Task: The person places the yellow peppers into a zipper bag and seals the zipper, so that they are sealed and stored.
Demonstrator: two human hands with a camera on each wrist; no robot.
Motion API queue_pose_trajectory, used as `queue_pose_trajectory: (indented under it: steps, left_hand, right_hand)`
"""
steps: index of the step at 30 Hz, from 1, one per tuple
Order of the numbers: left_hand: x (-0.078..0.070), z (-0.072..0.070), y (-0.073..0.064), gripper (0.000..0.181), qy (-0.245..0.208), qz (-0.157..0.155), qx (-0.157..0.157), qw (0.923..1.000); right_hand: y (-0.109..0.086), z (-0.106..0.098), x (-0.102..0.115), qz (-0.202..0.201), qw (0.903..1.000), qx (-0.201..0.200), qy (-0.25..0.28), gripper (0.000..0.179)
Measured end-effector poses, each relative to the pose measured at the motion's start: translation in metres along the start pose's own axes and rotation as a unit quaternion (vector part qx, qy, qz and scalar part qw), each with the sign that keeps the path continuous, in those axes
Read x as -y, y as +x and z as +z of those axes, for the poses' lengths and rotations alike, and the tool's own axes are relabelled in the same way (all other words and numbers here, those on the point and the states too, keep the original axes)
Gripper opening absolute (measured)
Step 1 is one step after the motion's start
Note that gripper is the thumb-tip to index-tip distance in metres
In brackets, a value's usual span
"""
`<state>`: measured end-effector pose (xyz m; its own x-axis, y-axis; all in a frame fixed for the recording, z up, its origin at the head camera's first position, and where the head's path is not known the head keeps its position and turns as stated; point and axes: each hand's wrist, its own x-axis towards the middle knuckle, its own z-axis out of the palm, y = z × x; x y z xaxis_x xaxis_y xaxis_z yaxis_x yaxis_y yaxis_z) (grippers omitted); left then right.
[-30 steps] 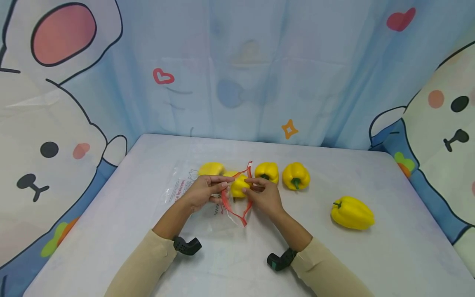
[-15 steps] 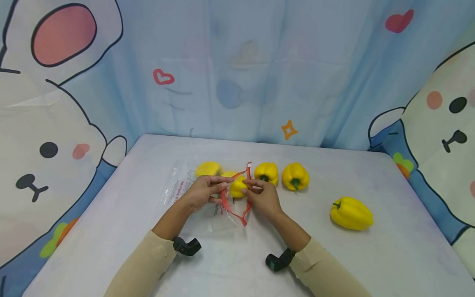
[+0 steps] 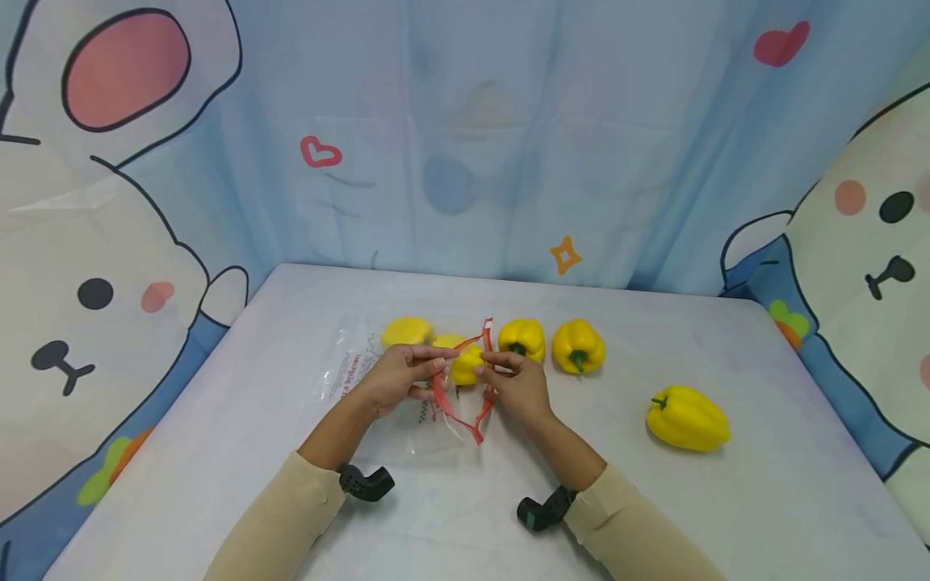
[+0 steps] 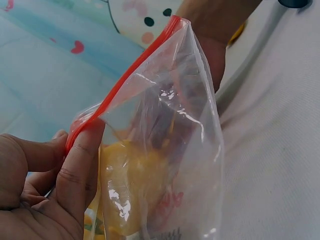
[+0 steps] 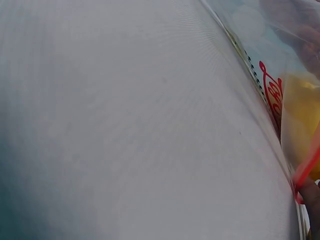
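Pinching one side of the red-edged mouth of a clear bag, the left hand partly hides yellow peppers that show through the bag. Near it, the right hand pinches the opposite side, the mouth gaping between them. Just beyond stand two peppers, and rightmost a lone pepper lies on the white surface.

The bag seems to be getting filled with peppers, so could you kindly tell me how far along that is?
Done, it seems: two peppers show pale through the bag. In hand: the left hand and right hand hold its red rim, with a third pepper at the mouth. Remaining, presumably: three peppers lying outside on the table.
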<state>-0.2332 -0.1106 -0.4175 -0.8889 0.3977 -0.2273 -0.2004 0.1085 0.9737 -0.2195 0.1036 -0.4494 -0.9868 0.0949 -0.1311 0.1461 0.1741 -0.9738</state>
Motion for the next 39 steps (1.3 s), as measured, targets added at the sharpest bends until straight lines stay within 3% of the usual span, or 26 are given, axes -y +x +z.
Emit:
queue_pose_trajectory:
  steps: [11,24,39]
  left_hand:
    - [0.001,0.001,0.0,0.03,0.005,0.003,-0.002,1.0]
    - [-0.002,0.002,-0.001,0.031,-0.007,0.004,-0.005,1.0]
    - [0.002,0.001,0.002,0.03,-0.004,-0.001,-0.007,1.0]
  right_hand:
    - [0.001,0.004,0.0,0.004,0.9999,-0.004,0.015,0.029]
    - [0.0,0.014,0.004,-0.037,0.9991,-0.007,0.018,0.027]
    - [-0.003,0.018,0.004,-0.045,0.9989,-0.005,0.013,0.022]
